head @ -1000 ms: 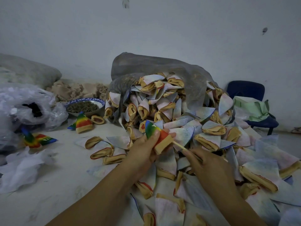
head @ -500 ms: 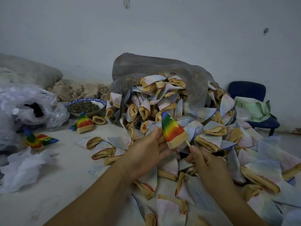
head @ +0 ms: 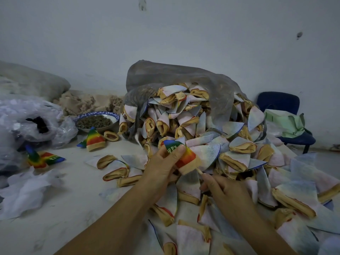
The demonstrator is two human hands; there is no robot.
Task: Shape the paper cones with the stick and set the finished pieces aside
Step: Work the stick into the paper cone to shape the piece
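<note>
My left hand (head: 161, 162) grips a rainbow-striped cone (head: 184, 157) with a tan rim, tip pointing up and left. A thin pale stick (head: 199, 171) pokes out of the cone's open end. My right hand (head: 222, 188) holds the stick's lower end, just below and right of the cone. A big heap of pale, inside-out cones (head: 193, 126) spills from a grey bag (head: 176, 78) behind my hands. Finished rainbow cones lie to the left: one cone (head: 94, 138) near the bowl, two more cones (head: 43, 158) further left.
A blue-rimmed bowl (head: 96, 121) of dark bits stands at the back left. Clear plastic bags (head: 27, 122) and white scraps (head: 24, 190) fill the left side. A blue chair (head: 287, 118) with a green bag (head: 287, 124) stands at the right by the wall. Loose cones cover the surface at right.
The cone swung upright half a second ago and now tilts up-left again. My left fingers shifted up over its tip. My right hand stayed on the stick, pushed in deeper.
</note>
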